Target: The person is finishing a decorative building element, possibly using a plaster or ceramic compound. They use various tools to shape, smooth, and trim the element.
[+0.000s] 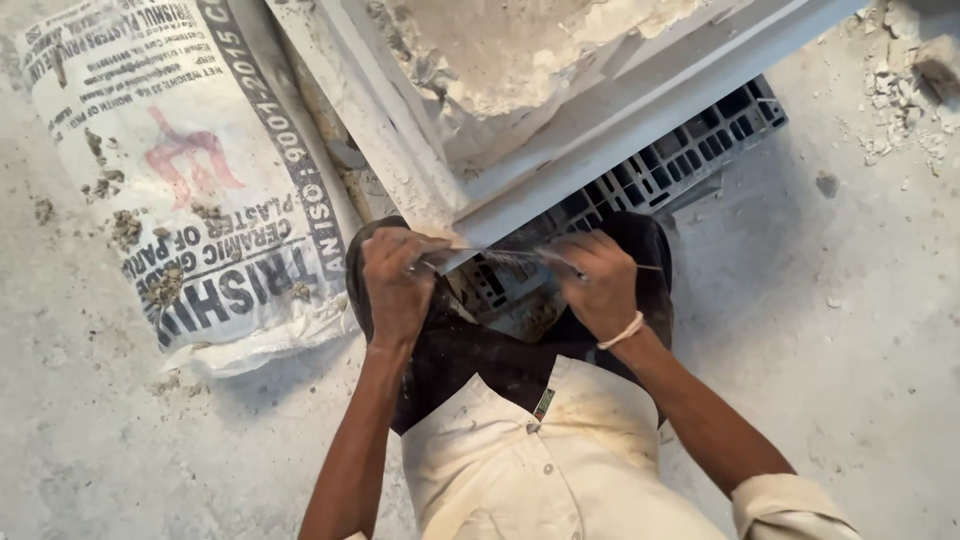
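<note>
Both your hands sit at the near corner of the white plaster frame (560, 160): left hand (395, 280) curled shut on a thin flat blade (450, 256), right hand (598, 285) pinched on its other end. Blade's long axis runs left to right between the fists, just under the frame edge, above the black plastic crate (680, 165). Plaster sack (190, 180) lies off to your left, apart.

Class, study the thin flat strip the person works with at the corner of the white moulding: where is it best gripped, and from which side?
Grip the thin strip at both ends, as the left hand and right hand do, coming from below. It lies crosswise against the white moulding, whose bulk blocks its upper side; only the ends stand clear.
</note>
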